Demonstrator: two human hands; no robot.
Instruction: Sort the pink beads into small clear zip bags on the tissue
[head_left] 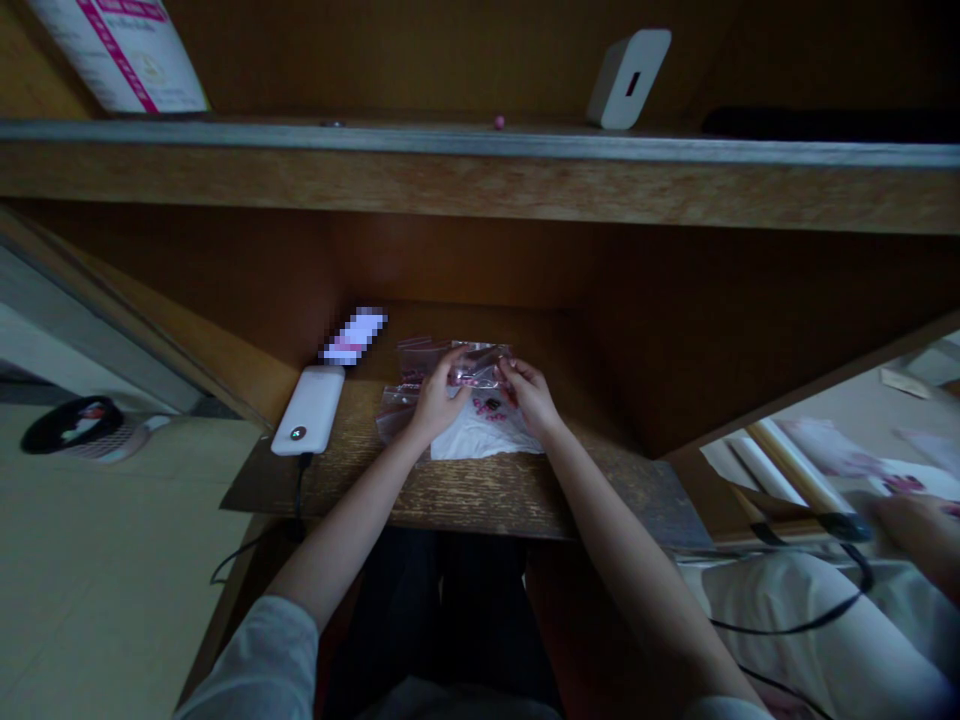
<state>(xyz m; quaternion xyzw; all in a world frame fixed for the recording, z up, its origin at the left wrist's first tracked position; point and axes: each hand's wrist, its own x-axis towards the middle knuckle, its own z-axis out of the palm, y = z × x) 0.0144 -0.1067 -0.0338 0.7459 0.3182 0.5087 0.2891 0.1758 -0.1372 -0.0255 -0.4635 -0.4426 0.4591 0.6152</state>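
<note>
Between my hands is a clear plastic bag [480, 368] with small pinkish pieces in it. My left hand [439, 395] grips the bag's left side, thumb and fingers around it. At its right edge, the fingers of my right hand [529, 392] pinch the plastic. Just below lies a white cloth or tissue [472, 440] with small red-pink beads [491, 410] and something dark on it. More clear bags [394, 410] rest beside and behind my left hand, partly hidden by it.
A white power bank [311, 410] with a cable and a lit phone [355, 336] lie left. The shelf edge [480, 185] crosses above, bearing a white charger [630, 80] and a pink bead [499, 122]. A basket [82, 430] stands on the floor; another person's hand [919, 525] is at right.
</note>
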